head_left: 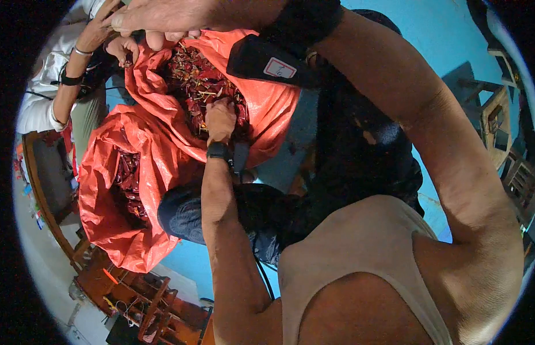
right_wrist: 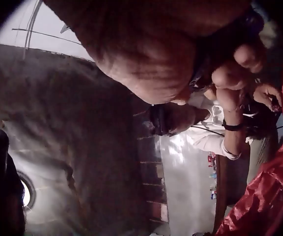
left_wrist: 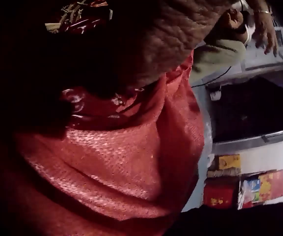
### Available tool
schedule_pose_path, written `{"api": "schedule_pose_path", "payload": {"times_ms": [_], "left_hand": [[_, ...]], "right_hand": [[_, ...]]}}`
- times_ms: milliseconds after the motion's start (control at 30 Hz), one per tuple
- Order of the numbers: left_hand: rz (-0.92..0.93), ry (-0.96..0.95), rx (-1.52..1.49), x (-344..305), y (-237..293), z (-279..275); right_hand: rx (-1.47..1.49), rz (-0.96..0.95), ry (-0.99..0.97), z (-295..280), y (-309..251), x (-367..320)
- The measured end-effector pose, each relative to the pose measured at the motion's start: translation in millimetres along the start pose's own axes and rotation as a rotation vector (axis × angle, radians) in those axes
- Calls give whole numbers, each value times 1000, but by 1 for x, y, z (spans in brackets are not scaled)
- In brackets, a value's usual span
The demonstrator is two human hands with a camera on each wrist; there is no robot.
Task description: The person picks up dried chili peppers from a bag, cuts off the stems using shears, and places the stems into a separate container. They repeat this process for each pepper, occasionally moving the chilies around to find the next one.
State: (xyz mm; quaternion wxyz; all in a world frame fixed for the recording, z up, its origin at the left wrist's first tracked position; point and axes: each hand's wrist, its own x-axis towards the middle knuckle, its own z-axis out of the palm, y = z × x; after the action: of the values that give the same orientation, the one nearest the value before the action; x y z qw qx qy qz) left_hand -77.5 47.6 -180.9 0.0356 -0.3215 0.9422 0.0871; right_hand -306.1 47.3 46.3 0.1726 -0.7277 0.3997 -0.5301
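My left hand point(head_left: 221, 119) reaches down into an open orange-red woven sack point(head_left: 273, 109) and touches the dried red chilies point(head_left: 207, 75) inside. Its fingertips are sunk among the pods and hidden. The left wrist view shows that hand's dark underside over the sack's wall point(left_wrist: 131, 167). Raised across the top of the head view, my right hand point(head_left: 169, 14) is above the sack's far rim. Its fingers point(right_wrist: 228, 76) curl in the right wrist view around something dark and glossy, which looks like dried chili point(right_wrist: 199, 78). Yellowish stems lie mixed with the pods.
A second orange-red sack point(head_left: 95, 190) of dark red chilies stands beside the first. Across from me, another person's hand point(head_left: 122, 49) is at the sack's edge. Wooden furniture point(head_left: 152, 305) stands at the lower left, wooden stools point(head_left: 494, 123) at the right, on a blue floor point(head_left: 440, 29).
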Motion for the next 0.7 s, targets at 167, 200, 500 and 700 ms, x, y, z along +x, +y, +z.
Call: {"api": "schedule_pose_path", "payload": {"times_ms": [167,200,500,700], "left_hand": [[-221,45,-345,-2,-3,-41],[-220,45,-338,-3,-5,-42],[-241,283,-1599,-13,22,-153],[-140,341,-1623,-30,30,-176]], "right_hand": [[-539,-233,154,-5,-7,-4],[-666,-378,262,-4,-3,-5],[-31,401,38,-9,-46,-22],[-177,354,-54,28,-41,-41]]}}
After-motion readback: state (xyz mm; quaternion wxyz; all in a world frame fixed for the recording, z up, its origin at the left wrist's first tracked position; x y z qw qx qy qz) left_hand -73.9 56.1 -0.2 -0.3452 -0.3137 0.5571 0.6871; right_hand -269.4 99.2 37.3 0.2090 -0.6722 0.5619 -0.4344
